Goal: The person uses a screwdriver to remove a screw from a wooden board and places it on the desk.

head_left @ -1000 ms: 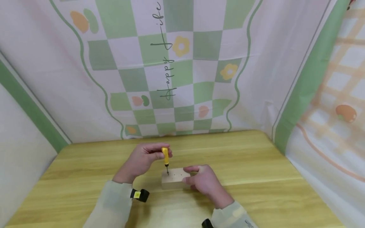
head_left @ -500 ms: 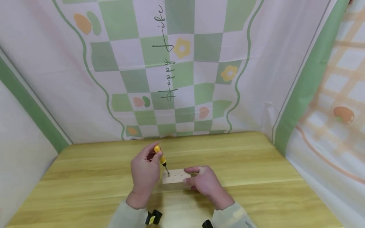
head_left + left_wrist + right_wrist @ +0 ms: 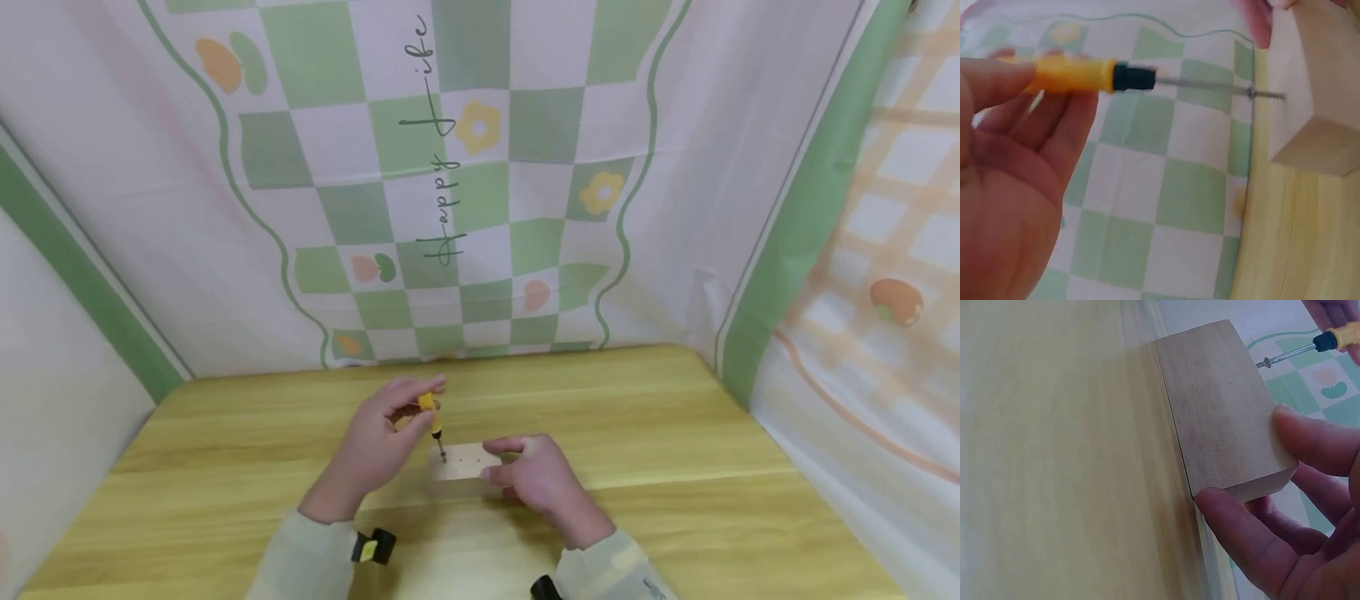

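Observation:
My left hand (image 3: 375,446) pinches the yellow handle of a screwdriver (image 3: 1075,74) between thumb and fingers. The shaft points down, and its tip meets the head of a screw (image 3: 1266,95). Most of the screw's thread shows above the pale wooden block (image 3: 1219,406), into which its point goes near the left end. A few small dark holes mark the block's top in the head view. On the block's right end, my right hand (image 3: 538,472) grips with thumb and fingers, holding it on the table. The screwdriver handle is blurred in the left wrist view.
The wood-grain table (image 3: 637,425) extends around both hands. Behind it hangs a green-and-white checked cloth (image 3: 480,192), meeting the table's back edge. A black camera (image 3: 373,547) is worn on the left wrist.
The left hand rolled over with the screwdriver leaning left half a second ago, then turned back; the handle now stands more upright. The right hand and the block stay in place.

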`<state>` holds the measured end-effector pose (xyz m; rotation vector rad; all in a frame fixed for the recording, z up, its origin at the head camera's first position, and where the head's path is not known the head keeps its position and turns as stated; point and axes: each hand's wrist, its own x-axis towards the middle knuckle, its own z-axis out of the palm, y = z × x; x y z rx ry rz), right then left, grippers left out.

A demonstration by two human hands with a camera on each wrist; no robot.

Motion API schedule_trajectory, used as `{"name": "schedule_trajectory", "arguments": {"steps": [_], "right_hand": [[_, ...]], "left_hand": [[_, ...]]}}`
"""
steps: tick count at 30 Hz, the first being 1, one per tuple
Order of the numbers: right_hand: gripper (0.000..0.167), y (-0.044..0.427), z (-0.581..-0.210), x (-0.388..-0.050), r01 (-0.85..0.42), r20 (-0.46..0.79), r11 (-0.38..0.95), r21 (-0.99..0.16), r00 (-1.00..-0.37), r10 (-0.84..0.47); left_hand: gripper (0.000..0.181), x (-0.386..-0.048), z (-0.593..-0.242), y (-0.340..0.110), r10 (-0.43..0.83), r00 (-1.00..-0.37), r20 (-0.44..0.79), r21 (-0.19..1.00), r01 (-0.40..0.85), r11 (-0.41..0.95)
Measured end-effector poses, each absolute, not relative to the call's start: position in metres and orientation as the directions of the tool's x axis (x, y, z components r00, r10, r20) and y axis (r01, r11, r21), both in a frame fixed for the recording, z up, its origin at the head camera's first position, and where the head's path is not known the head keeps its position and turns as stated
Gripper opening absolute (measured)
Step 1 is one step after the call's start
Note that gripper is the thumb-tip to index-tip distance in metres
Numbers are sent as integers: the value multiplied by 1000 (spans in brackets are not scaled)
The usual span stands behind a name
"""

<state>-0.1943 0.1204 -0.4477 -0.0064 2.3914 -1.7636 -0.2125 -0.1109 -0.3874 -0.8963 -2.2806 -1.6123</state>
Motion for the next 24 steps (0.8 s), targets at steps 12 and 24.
{"name": "schedule_trajectory", "arguments": {"steps": [12, 24], "right_hand": [[37, 117, -450, -195, 122, -157, 305, -944, -983, -93], [37, 119, -448, -196, 130, -162, 313, -941, -984, -79]], "left_hand": [[32, -228, -385, -129, 399, -847, 352, 862, 460, 214], [33, -207, -398, -89, -79, -687, 722, 641, 622, 451]]}}
